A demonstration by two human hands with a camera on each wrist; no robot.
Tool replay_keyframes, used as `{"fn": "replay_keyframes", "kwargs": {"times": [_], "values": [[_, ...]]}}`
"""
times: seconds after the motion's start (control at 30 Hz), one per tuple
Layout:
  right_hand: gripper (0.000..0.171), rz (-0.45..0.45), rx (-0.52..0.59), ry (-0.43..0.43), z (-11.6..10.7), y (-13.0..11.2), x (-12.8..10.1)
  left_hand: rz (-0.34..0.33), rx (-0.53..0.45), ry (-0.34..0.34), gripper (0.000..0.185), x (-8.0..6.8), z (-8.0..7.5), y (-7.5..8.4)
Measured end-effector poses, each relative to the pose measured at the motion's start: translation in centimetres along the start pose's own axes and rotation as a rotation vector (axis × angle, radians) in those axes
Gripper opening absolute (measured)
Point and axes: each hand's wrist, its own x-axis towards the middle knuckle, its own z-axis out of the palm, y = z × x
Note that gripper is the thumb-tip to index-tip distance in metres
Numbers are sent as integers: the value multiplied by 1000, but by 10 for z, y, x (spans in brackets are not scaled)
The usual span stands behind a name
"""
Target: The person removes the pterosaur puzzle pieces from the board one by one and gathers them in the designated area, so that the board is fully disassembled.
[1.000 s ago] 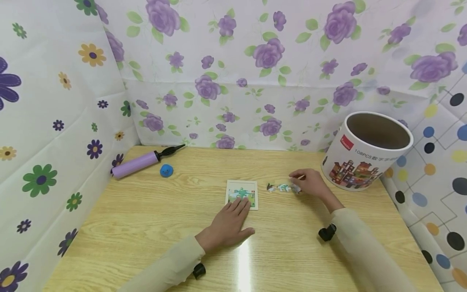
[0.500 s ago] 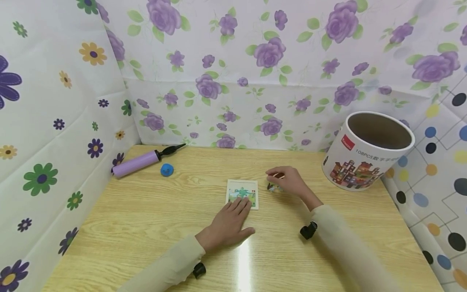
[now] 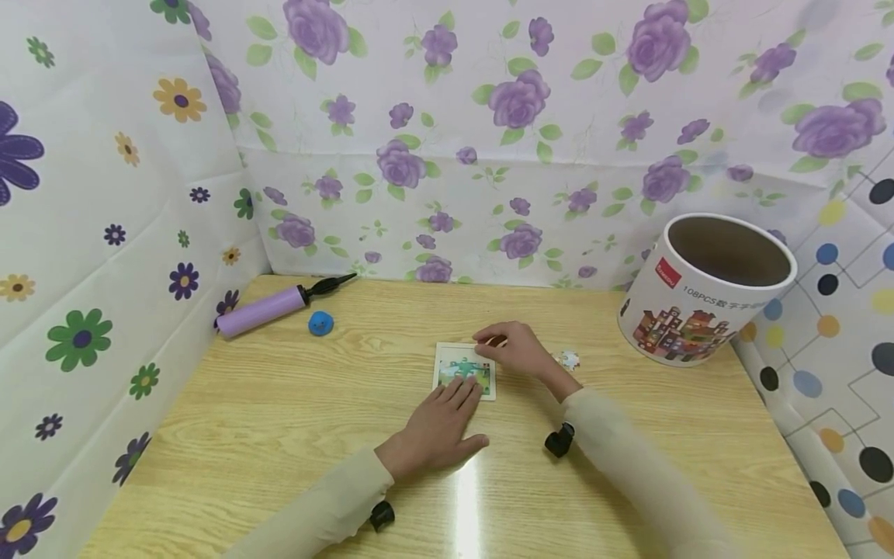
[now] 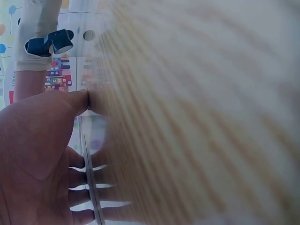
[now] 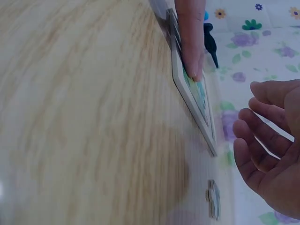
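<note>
One wooden table between flowered walls

Bright, glare on tabletop, wrist blur

Lilac pump, blue ball

**Cream sleeves, black wrist units**

Both arms wear long, loose sleeves of pale cream cloth, reaching to the wrists. A small black camera unit sits strapped under each cuff: one on the left sleeve at 7 o'clock, one on the right sleeve at 5 o'clock. Both hands are bare, without rings or gloves.
</note>
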Motion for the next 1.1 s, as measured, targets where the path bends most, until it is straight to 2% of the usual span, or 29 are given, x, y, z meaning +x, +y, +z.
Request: {"fn": "replay_keyframes", "kwargs": {"times": [0.3, 0.47, 0.6, 1.1], "values": [[27, -27, -43, -59, 18, -11, 13, -4, -6, -24, 81, 1, 2, 0], [21, -53, -72, -67, 27, -13, 17, 8, 10, -13, 81, 1, 1, 0], [17, -40, -103, -65, 33, -12, 19, 10, 6, -10, 80, 0, 0, -1], [11, -66, -144, -104, 42, -17, 22, 16, 7, 1, 81, -2, -1, -1]]}}
